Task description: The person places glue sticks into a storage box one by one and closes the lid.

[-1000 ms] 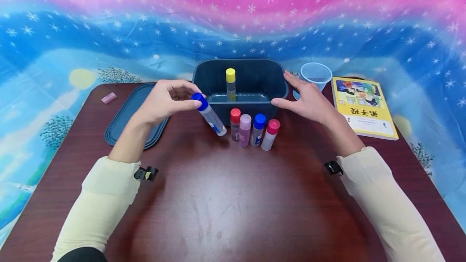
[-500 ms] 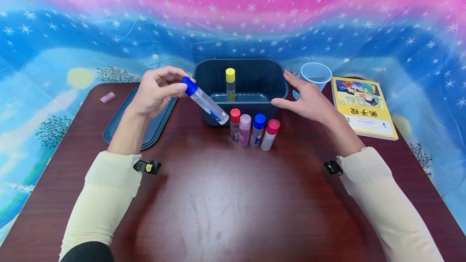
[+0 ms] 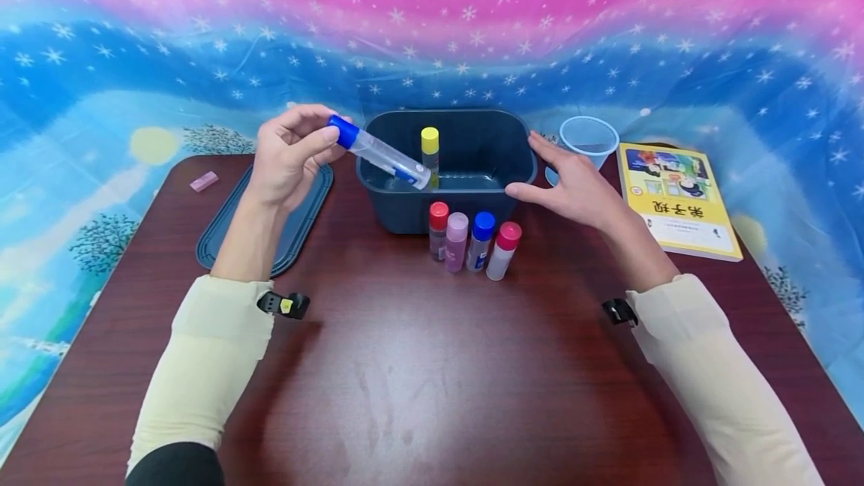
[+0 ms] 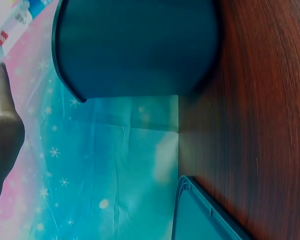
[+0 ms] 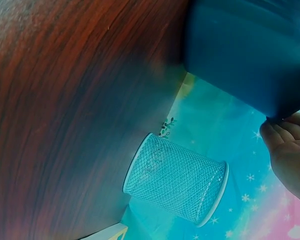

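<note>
My left hand (image 3: 286,152) pinches a clear glue stick (image 3: 388,160) by its blue cap. The stick slants down to the right, its lower end overlapping the bin's opening in the head view. A dark blue-grey bin (image 3: 398,208) stands at the back centre. Inside it, a yellow-capped glue stick (image 3: 430,141) is partly hidden by the held one. My right hand (image 3: 570,182) rests at the bin's right end, thumb and fingers extended along the rim. Before the bin stand glue sticks with red (image 3: 439,220), purple (image 3: 457,238), blue (image 3: 480,242) and pink (image 3: 504,250) caps.
A flat blue-grey lid (image 3: 297,235) lies left of the bin, partly behind my left forearm. A pink eraser-like block (image 3: 204,181) is farther left. Right of the bin are a light-blue mesh cup (image 5: 177,180) and a yellow book (image 3: 678,201).
My left hand has lifted the blue-capped glue stick up and back from beside the bin's front to over its left part, tilting it flatter. The right hand stays at the rim.
</note>
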Demonstrator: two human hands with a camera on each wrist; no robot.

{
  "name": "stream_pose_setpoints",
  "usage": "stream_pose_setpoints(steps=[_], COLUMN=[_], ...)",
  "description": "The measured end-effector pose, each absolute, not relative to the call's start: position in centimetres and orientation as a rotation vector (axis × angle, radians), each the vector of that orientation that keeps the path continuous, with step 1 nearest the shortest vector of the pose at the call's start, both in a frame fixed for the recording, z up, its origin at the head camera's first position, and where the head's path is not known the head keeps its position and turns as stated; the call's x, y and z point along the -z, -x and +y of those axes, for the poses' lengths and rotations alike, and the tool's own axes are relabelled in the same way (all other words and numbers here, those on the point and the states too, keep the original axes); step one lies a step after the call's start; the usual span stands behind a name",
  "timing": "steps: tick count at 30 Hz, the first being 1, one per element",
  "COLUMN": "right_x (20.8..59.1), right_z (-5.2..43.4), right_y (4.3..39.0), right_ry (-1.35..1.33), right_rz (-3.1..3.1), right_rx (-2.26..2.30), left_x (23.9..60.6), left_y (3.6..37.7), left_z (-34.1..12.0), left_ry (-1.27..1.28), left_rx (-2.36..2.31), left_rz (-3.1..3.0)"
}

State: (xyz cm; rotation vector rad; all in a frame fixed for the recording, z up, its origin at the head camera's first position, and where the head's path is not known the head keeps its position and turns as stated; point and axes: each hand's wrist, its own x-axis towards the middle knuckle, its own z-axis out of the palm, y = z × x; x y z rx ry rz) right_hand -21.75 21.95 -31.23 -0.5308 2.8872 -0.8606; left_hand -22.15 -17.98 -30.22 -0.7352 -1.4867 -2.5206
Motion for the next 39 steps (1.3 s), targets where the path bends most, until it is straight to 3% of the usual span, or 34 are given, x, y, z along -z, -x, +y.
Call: stream_pose_setpoints(steps=[10,30,39], right_x=[31.2,31.5,31.5], right_z=[22.4,22.3,22.2], right_y=[21.8,21.9,22.0], right_ry=[0.537,0.552,0.540], right_rz=[2.901,2.894,2.893], right_rx=[0.863,0.894,0.893], left_x=[29.8,29.2,28.9], left_y=[22.7,24.5,25.5], left_z=[-16.1,-12.6,-11.3], left_ry=[0.513,0.318,0.377], left_rx=[2.377,1.735,1.569], left_rz=[-1.530,-2.462,-2.728])
